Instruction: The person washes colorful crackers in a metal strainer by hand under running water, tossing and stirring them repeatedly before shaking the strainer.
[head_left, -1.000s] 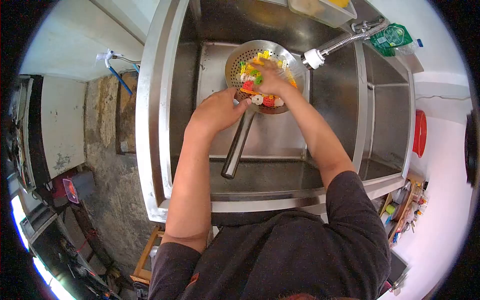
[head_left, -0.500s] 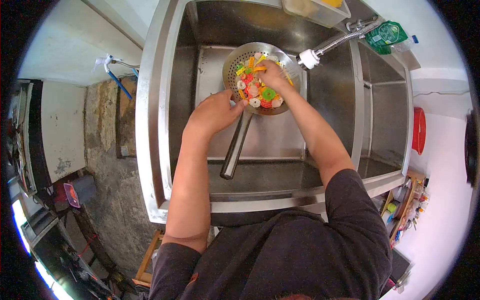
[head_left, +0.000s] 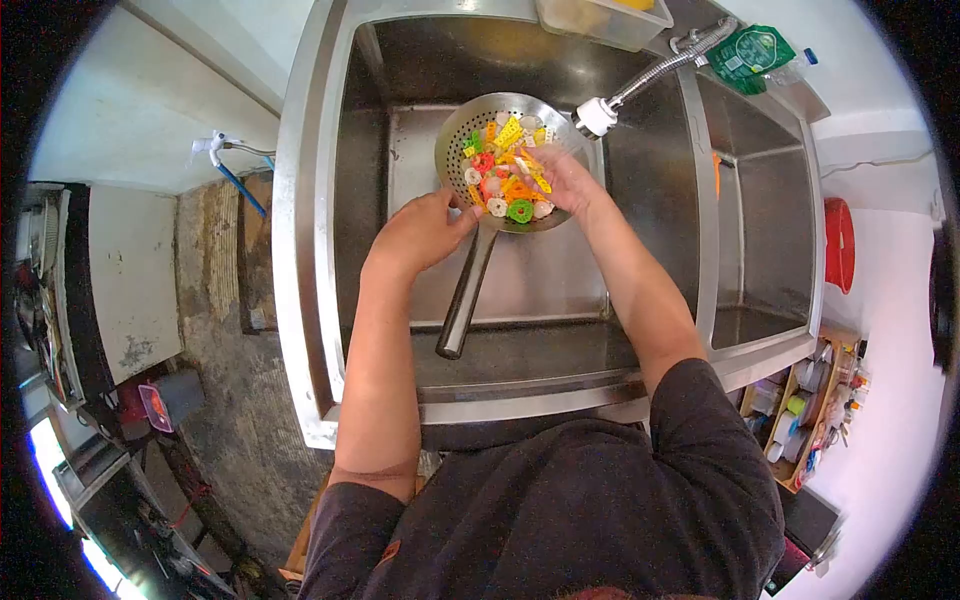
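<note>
A round perforated metal strainer (head_left: 452, 140) is held over the sink basin, its long handle angled toward the near side. Inside it lie several colourful pieces (head_left: 508, 131), yellow, orange, red, green and whitish, some of them ring or flower shaped. My left hand (head_left: 425, 230) grips the strainer's near left rim, close to where the handle joins. My right hand (head_left: 565, 180) is over the right part of the strainer, palm turned up, with yellow and orange pieces at its fingers. Its fingertips are slightly blurred.
Around the strainer is the metal sink (head_left: 650, 230). A white-ended flexible faucet (head_left: 597, 117) reaches in from the upper right. Beyond the far rim stands a plastic container (head_left: 610, 22), with a green packet (head_left: 742, 60) to its right. A second basin (head_left: 775, 250) adjoins on the right.
My right hand has turned from reaching down into the pieces to palm up, with yellow and orange pieces at its fingers. My left hand stays at the rim. The view has shifted slightly.
</note>
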